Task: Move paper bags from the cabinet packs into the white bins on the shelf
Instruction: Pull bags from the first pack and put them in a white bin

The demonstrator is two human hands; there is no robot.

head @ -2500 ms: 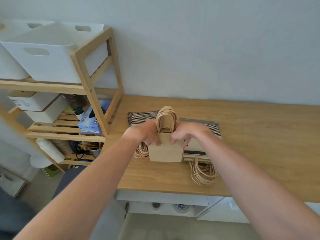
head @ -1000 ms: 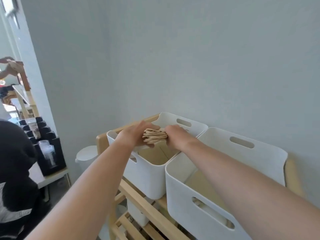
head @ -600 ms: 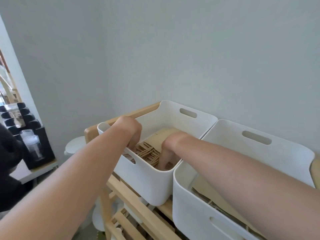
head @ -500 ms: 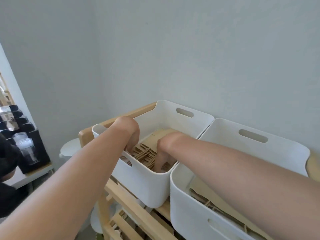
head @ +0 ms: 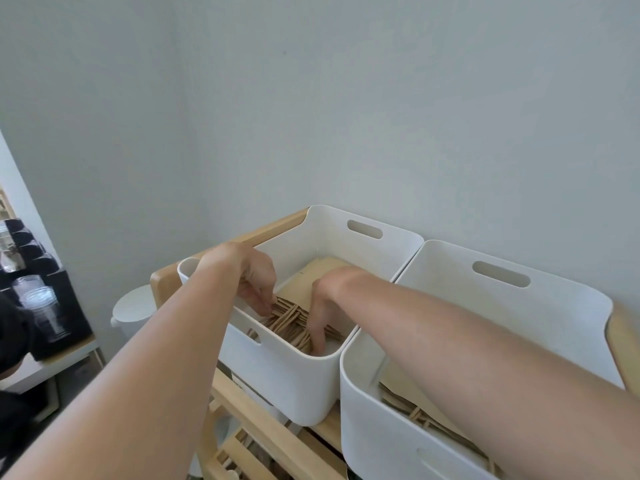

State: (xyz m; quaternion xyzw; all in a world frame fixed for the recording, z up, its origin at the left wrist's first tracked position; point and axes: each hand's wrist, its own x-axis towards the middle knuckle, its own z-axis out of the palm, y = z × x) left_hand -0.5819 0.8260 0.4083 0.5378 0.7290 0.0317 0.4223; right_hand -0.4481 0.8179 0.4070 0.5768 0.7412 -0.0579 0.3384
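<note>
A stack of brown paper bags [head: 297, 293] with twisted paper handles lies in the left white bin [head: 284, 375] on top of the wooden shelf [head: 244, 412]. Both my hands reach into this bin. The fingertips of my left hand [head: 255, 279] touch the handles near the bin's front left. My right hand [head: 321, 311] points its fingers straight down onto the bags at the bin's front right corner. Neither hand grips anything. The right white bin [head: 377, 441] stands beside it and holds more brown paper bags [head: 412, 386], partly hidden by my right forearm.
A grey wall rises close behind the bins. Left of the shelf sits a white round lid [head: 133, 306]. Further left a low table carries black boxes and clear cups [head: 45, 299]. Lower shelf slats [head: 249, 459] show below, and a dark-clothed person [head: 10, 344] is at the left edge.
I carried the bags from the wooden counter to the shelf and lowered them into the left bin. Since half a second ago my left hand has lifted slightly; its fingers now rest on the handles.
</note>
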